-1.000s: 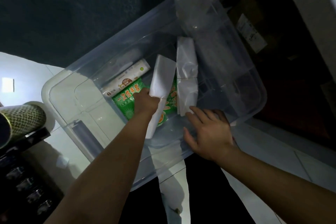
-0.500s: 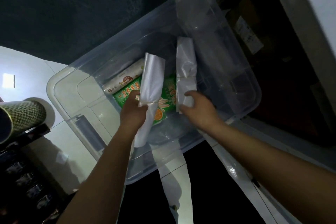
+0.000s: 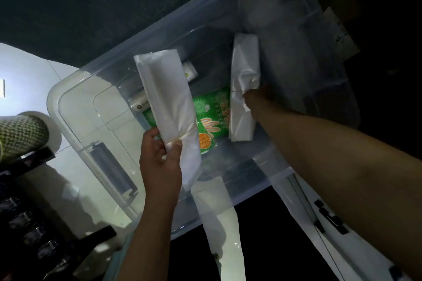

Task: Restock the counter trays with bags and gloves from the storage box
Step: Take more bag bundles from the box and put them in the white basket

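A clear plastic storage box [image 3: 75, 107] fills the middle of the head view. My left hand [image 3: 159, 159] grips a white bundle of bags [image 3: 169, 102] at its tied waist and holds it raised above the box. My right hand [image 3: 255, 98] reaches into the box and closes on a second white bundle of bags [image 3: 244, 68] at its middle; the fingers are partly hidden behind it. A green glove packet [image 3: 212, 112] lies flat on the box floor between the two bundles. A white roll box [image 3: 189, 70] lies behind it, mostly covered.
A green woven cylinder [image 3: 20, 137] sits at the left edge on a dark shelf [image 3: 34, 159]. White tiled floor [image 3: 27, 70] lies beneath the box. A dark wall is at the top, and dark shelving with a cardboard box [image 3: 342, 27] at the upper right.
My left hand has lifted its bag bundle up and out of the box toward me. My right hand has moved from the box's near rim deeper in, onto the second bundle.
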`<state>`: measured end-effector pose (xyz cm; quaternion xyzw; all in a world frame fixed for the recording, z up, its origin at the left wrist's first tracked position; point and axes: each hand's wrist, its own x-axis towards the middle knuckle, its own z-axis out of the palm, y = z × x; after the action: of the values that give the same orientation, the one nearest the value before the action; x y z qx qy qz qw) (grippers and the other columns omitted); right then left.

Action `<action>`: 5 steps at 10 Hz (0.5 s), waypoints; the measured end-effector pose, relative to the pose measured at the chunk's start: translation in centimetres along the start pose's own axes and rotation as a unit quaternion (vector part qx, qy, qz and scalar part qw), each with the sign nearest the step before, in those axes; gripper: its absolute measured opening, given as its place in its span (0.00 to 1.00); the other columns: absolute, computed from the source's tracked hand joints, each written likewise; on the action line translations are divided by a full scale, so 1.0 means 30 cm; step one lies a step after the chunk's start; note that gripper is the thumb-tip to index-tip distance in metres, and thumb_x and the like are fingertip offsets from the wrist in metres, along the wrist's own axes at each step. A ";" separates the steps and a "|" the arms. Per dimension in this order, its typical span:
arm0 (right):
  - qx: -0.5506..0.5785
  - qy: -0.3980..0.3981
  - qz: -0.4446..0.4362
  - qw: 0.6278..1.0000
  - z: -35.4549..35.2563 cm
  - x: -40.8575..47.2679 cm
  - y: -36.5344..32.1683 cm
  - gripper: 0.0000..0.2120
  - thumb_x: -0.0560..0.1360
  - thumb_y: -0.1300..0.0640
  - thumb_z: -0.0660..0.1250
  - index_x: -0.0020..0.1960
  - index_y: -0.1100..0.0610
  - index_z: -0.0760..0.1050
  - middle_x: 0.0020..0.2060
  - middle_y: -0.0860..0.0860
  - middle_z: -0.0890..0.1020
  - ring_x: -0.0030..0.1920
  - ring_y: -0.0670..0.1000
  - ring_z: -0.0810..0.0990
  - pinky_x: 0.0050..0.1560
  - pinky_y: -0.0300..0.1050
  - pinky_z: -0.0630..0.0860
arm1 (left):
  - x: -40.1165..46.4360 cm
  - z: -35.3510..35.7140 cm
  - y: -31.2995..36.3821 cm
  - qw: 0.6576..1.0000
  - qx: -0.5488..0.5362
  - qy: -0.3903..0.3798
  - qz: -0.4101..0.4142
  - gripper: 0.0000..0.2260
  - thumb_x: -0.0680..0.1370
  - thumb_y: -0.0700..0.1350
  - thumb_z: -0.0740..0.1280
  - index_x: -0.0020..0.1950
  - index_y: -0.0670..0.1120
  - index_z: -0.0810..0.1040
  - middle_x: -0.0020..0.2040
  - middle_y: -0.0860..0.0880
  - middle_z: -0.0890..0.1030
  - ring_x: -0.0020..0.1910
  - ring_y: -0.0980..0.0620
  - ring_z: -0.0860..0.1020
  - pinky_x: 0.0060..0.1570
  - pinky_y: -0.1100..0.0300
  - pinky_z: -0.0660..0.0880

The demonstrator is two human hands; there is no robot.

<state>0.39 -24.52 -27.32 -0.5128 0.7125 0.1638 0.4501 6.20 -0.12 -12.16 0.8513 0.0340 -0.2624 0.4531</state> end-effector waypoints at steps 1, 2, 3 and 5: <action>0.024 -0.013 0.039 0.999 0.022 0.006 -0.017 0.32 0.76 0.54 0.68 0.76 0.59 0.59 0.74 0.58 0.66 0.71 0.59 0.69 0.69 0.51 0.69 | 0.013 -0.021 -0.001 0.999 -0.029 -0.014 -0.016 0.17 0.72 0.41 0.71 0.49 0.65 0.74 0.44 0.44 0.82 0.42 0.49 0.80 0.45 0.56 0.75; -0.003 -0.041 -0.003 0.999 -0.026 -0.041 -0.032 0.22 0.76 0.57 0.65 0.68 0.62 0.70 0.66 0.60 0.75 0.65 0.60 0.75 0.62 0.51 0.75 | 0.006 -0.051 0.022 0.998 -0.052 -0.032 -0.014 0.16 0.71 0.44 0.70 0.48 0.67 0.75 0.46 0.45 0.82 0.44 0.50 0.81 0.46 0.56 0.76; 0.002 -0.070 -0.023 0.997 -0.056 -0.137 -0.058 0.27 0.77 0.59 0.68 0.73 0.63 0.64 0.70 0.60 0.71 0.68 0.61 0.72 0.67 0.55 0.72 | -0.011 -0.111 0.075 0.995 -0.087 -0.054 0.004 0.16 0.73 0.43 0.71 0.51 0.64 0.75 0.50 0.43 0.82 0.48 0.48 0.81 0.49 0.56 0.76; 0.175 -0.123 -0.065 0.975 -0.202 -0.477 -0.076 0.13 0.75 0.68 0.67 0.59 0.60 0.76 0.42 0.53 0.82 0.41 0.55 0.82 0.34 0.46 0.80 | -0.035 -0.278 0.232 0.986 -0.147 -0.077 -0.002 0.16 0.75 0.39 0.71 0.59 0.54 0.75 0.55 0.42 0.83 0.49 0.48 0.81 0.49 0.56 0.77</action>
<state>0.52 -21.35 -11.94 -0.4468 0.6345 0.0686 0.6269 10.84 2.57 -2.65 0.7526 0.0390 -0.3198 0.5743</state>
